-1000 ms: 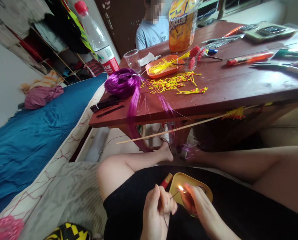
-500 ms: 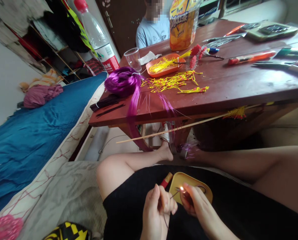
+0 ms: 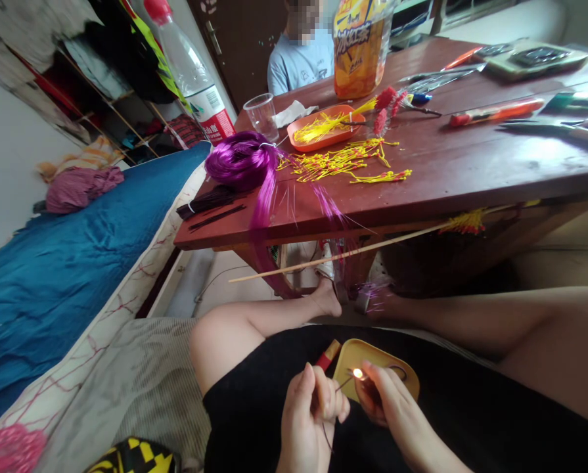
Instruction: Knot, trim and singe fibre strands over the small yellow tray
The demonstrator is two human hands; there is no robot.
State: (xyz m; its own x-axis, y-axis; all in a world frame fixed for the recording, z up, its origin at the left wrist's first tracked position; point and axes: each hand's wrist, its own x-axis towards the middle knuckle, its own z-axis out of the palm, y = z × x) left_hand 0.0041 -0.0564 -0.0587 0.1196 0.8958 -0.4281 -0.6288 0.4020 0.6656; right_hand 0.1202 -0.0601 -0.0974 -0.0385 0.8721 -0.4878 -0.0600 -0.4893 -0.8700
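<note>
My left hand (image 3: 312,414) is closed, pinching a thin dark cord (image 3: 343,383) whose tail curls down below the fingers. My right hand (image 3: 388,401) is wrapped round a lighter that the fingers mostly hide; a small bright flame (image 3: 357,373) burns by its thumb, at the cord's upper end. Under both hands a yellow tray (image 3: 372,350) rests on the lap, with the dark loops of scissors handles (image 3: 406,372) partly showing in it. Beside the tray's left edge lies a red and gold tube (image 3: 328,355).
On the red-brown table (image 3: 422,177) lie a purple thread bundle (image 3: 242,161), yellow strands with red tips (image 3: 333,162) and an orange tray (image 3: 318,141). Drink bottles (image 3: 357,59) stand behind. A thin stick (image 3: 333,255) juts along the table's near edge. Someone in light blue (image 3: 301,66) sits opposite.
The flame looks slightly larger and brighter. Both hands keep the same place and grip.
</note>
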